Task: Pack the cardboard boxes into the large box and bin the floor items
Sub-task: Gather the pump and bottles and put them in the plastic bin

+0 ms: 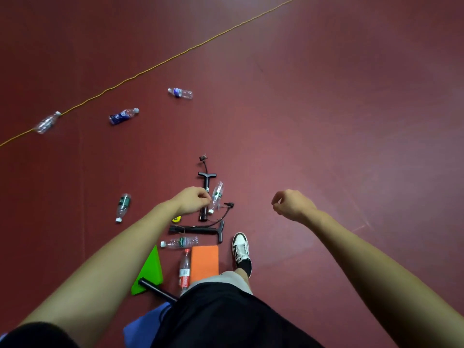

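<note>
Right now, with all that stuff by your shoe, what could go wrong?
The shoe stands beside a black pump, and a green-label bottle lies close by; stepping on that round bottle could cause a slip. The pump's thin hose could snag a foot. Farther off, the yellow cord across the floor might trip someone.

dark red floor point(326, 121), orange pad point(204, 262), green cone point(150, 270)
</note>
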The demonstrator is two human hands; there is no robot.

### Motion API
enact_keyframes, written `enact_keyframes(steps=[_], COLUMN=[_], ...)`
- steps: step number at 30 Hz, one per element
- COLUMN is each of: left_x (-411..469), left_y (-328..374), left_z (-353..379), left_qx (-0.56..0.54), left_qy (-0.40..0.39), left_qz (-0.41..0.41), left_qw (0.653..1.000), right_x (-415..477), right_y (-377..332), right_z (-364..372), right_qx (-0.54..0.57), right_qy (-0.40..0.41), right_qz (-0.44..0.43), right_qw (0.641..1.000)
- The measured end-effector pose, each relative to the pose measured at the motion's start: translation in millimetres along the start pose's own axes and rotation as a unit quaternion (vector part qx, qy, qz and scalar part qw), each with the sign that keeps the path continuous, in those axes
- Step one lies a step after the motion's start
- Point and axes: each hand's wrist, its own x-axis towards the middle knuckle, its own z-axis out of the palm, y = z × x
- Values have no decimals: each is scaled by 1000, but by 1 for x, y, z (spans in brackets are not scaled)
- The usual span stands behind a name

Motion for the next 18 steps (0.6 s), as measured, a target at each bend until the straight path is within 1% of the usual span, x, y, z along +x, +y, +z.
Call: enact_keyframes(steps=[5,7,12,18], left_x=[77,104,166,246], left_y=[12,17,27,35], left_z=[-62,-89,-155,-216], left_qx=[-63,-73,-101,-131], left_qy=[20,19,60,88], left_qz=[-47,-52,-69,-87], left_qw=[997,996,991,984], right_x=[104,143,235,348], right_y=[-21,-33,-64,-102], right_z=[-71,-94,-145,-199], right_qx=[-43,-52,-72,-101], right_qy=[-23,-27,-30,-39], right_qz=[-5,-12,-39,-84], right_qw=[999,998,996,991])
